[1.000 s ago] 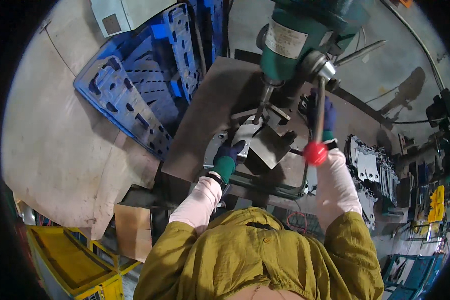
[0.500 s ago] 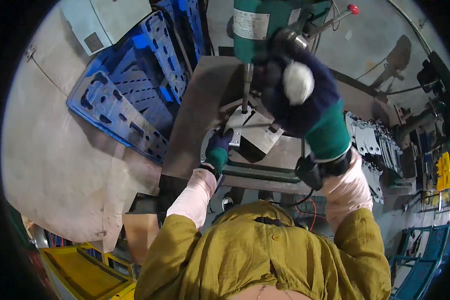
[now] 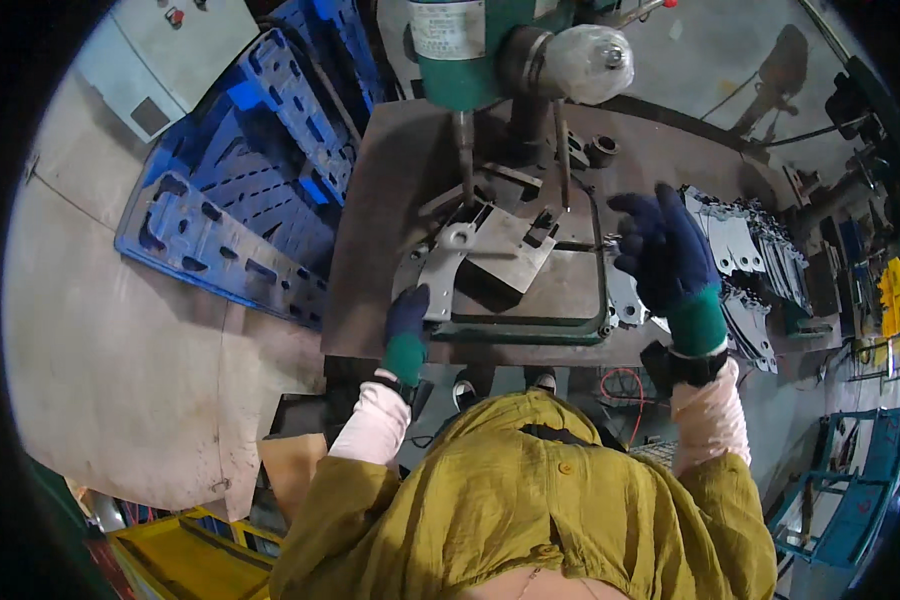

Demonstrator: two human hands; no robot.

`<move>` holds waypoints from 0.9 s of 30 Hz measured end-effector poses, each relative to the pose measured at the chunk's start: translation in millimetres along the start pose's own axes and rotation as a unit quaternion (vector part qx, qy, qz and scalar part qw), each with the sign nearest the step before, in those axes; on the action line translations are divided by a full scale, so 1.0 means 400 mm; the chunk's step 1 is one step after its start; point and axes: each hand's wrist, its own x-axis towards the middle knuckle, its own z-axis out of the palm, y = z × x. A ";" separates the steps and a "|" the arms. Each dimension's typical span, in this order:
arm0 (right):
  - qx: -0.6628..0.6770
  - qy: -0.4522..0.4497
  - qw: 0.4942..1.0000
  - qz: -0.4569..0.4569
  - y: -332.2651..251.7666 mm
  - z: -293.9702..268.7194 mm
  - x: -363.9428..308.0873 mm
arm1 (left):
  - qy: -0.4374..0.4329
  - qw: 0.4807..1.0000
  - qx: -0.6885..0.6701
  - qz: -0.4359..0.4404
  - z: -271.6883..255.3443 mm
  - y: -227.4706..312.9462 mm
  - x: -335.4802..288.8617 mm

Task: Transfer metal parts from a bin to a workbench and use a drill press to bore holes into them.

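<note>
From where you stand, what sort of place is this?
Probably a metal workshop: there's a green machine that looks like a drill, a gloved left hand on a metal plate, and many flat metal parts to the right.

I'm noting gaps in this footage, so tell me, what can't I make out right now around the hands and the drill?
All in the head view:
- Under the plate: how the left hand grips there, hidden by plate and glove.
- Drill: top cut off by the upper edge.
- Stacked plates: overlapping, too small to count.
- Yellow rack: cut off by the lower edge.
</note>
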 end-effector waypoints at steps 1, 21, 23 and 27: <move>-0.022 0.038 0.999 -0.017 -0.003 -0.048 -0.015 | 0.015 0.988 -0.135 -0.079 0.010 -0.021 -0.012; -0.185 0.294 0.936 -0.058 0.224 -0.539 -0.028 | 0.122 0.978 0.126 -0.116 0.081 -0.383 0.052; -0.456 0.342 0.821 -0.034 0.244 -0.591 0.003 | 0.051 0.962 0.267 -0.017 0.071 -0.390 0.053; -0.699 0.397 0.594 -0.013 0.280 -0.566 0.013 | 0.055 0.971 0.182 -0.148 0.090 -0.218 0.108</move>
